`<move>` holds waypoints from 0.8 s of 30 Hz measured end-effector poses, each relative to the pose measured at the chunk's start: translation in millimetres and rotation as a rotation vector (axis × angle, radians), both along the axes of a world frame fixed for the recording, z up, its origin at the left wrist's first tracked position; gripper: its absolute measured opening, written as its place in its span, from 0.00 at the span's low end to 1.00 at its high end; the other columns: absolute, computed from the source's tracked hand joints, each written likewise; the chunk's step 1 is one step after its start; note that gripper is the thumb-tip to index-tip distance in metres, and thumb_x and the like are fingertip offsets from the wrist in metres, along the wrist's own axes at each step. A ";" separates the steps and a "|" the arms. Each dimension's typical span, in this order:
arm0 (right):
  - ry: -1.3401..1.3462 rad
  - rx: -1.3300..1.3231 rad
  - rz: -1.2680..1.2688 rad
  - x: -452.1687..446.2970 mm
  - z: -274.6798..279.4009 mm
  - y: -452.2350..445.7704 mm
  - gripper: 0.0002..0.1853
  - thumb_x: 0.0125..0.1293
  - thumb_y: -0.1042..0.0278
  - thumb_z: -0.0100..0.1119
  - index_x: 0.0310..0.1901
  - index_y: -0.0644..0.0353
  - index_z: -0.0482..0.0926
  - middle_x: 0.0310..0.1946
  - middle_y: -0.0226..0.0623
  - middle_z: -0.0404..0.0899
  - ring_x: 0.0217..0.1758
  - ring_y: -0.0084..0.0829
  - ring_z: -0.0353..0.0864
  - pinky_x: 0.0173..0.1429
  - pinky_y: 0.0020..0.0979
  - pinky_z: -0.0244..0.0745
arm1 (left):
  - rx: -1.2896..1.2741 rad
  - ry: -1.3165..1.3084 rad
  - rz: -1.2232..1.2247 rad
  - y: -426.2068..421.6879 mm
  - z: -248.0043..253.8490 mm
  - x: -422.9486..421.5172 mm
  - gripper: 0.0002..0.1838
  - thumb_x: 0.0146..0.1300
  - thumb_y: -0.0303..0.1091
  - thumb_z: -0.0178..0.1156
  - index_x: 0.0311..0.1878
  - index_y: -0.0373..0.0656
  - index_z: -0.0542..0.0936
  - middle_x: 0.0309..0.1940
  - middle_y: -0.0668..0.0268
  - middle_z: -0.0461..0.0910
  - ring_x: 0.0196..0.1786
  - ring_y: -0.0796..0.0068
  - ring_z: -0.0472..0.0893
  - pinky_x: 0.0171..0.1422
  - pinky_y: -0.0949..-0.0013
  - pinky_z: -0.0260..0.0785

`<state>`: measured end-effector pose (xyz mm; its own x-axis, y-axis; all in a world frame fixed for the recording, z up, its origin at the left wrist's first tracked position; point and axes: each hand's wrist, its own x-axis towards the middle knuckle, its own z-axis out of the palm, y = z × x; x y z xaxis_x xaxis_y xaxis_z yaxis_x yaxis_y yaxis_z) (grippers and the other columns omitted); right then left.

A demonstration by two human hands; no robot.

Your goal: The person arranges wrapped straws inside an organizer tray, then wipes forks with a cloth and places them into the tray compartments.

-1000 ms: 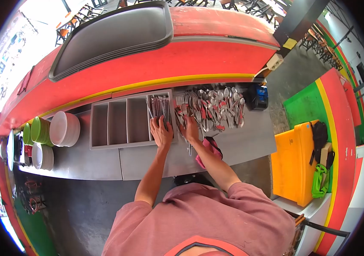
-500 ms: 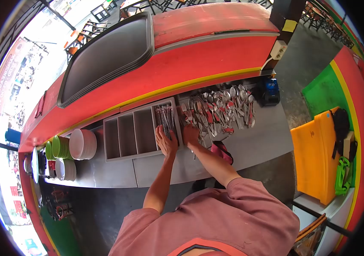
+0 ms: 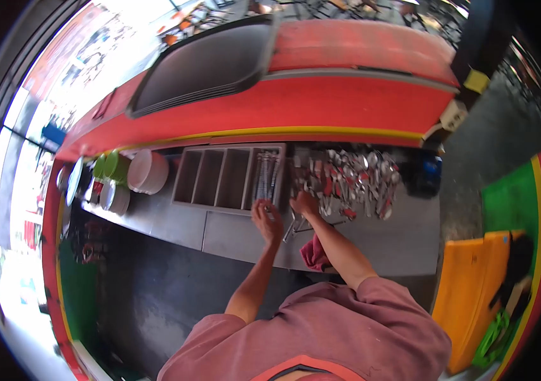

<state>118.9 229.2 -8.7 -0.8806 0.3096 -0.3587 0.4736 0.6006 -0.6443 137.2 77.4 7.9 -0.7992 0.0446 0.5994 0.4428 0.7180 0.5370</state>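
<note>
A grey divided cutlery tray [image 3: 213,207] rests on the metal counter, with silver cutlery [image 3: 267,174] lying lengthwise in its rightmost compartment. My left hand [image 3: 268,222] is at the front end of that compartment, fingers curled; a small shiny bit shows between them, too blurred to name. Right of the tray spreads a loose pile of spoons and forks [image 3: 359,181], some with red parts. My right hand [image 3: 305,203] is closed at the pile's left edge, and what its fingers hold is hidden. A few loose utensils [image 3: 293,228] lie just below it.
A dark red cloth [image 3: 315,254] lies by the counter's front edge, under my right forearm. Stacked white bowls [image 3: 148,171] and green bowls [image 3: 116,166] stand at left. Behind rises a red partition [image 3: 347,101] with black trays [image 3: 204,63]. A blue-and-black object [image 3: 431,168] sits at the right end.
The whole view has shifted and turned. My left hand has drawn back from over the cutlery in the compartment to its front end, fingers now more curled. My right hand stays by the pile's left edge.
</note>
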 end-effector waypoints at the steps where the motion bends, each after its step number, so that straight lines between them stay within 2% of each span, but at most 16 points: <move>1: 0.010 0.024 0.020 0.4 -5.1 -0.6 0.23 0.59 0.52 0.60 0.42 0.68 0.83 0.42 0.61 0.83 0.48 0.55 0.84 0.53 0.49 0.80 | 0.007 -0.002 -0.002 3.6 -1.6 9.2 0.13 0.64 0.28 0.59 0.52 0.42 0.77 0.55 0.55 0.75 0.62 0.50 0.72 0.65 0.51 0.62; 6: 0.017 0.165 0.057 -0.4 -21.6 -12.4 0.20 0.56 0.55 0.65 0.40 0.66 0.84 0.43 0.61 0.82 0.47 0.54 0.84 0.51 0.47 0.81 | 0.083 -0.085 0.009 19.5 18.9 45.5 0.11 0.64 0.29 0.59 0.49 0.44 0.77 0.50 0.57 0.77 0.58 0.53 0.74 0.61 0.54 0.64; 10: 0.100 0.209 0.131 6.4 -29.5 -10.0 0.20 0.57 0.53 0.66 0.39 0.66 0.83 0.44 0.60 0.81 0.46 0.55 0.85 0.49 0.47 0.82 | 0.110 -0.114 0.063 12.1 12.1 54.8 0.11 0.64 0.29 0.59 0.49 0.44 0.77 0.48 0.59 0.78 0.56 0.56 0.76 0.58 0.57 0.65; 11: 0.148 0.251 0.142 9.5 -29.7 -11.1 0.17 0.60 0.57 0.63 0.38 0.65 0.84 0.41 0.57 0.83 0.45 0.54 0.85 0.48 0.47 0.82 | 0.110 -0.118 0.087 9.9 9.3 57.7 0.11 0.64 0.29 0.59 0.49 0.44 0.78 0.48 0.59 0.78 0.55 0.57 0.76 0.58 0.57 0.65; 14: 0.066 0.270 0.082 -0.9 -41.5 -18.7 0.13 0.63 0.61 0.59 0.37 0.64 0.85 0.39 0.53 0.84 0.44 0.53 0.86 0.47 0.48 0.83 | 0.116 -0.128 0.139 2.9 8.9 65.1 0.10 0.65 0.29 0.58 0.49 0.44 0.78 0.47 0.59 0.78 0.55 0.57 0.76 0.58 0.58 0.66; 15: 0.081 0.288 0.117 4.1 -27.9 -20.0 0.12 0.65 0.66 0.54 0.37 0.63 0.85 0.38 0.51 0.85 0.44 0.52 0.86 0.46 0.48 0.83 | 0.122 -0.137 0.151 1.0 8.9 68.3 0.10 0.65 0.29 0.58 0.49 0.44 0.78 0.47 0.59 0.78 0.54 0.57 0.76 0.58 0.58 0.66; 21: 0.072 0.253 0.212 3.1 -25.6 -12.1 0.16 0.56 0.57 0.69 0.37 0.63 0.85 0.41 0.52 0.85 0.46 0.49 0.86 0.50 0.45 0.83 | 0.179 -0.180 0.183 0.7 4.2 80.6 0.10 0.64 0.28 0.57 0.49 0.43 0.78 0.45 0.58 0.79 0.52 0.56 0.77 0.56 0.58 0.67; 24: 0.122 0.231 0.046 3.8 -37.6 -13.8 0.22 0.50 0.52 0.75 0.35 0.65 0.85 0.40 0.53 0.85 0.47 0.50 0.86 0.52 0.45 0.82 | 0.201 -0.173 0.116 -0.5 -5.1 76.9 0.11 0.64 0.28 0.57 0.49 0.42 0.78 0.43 0.58 0.80 0.50 0.57 0.79 0.54 0.59 0.69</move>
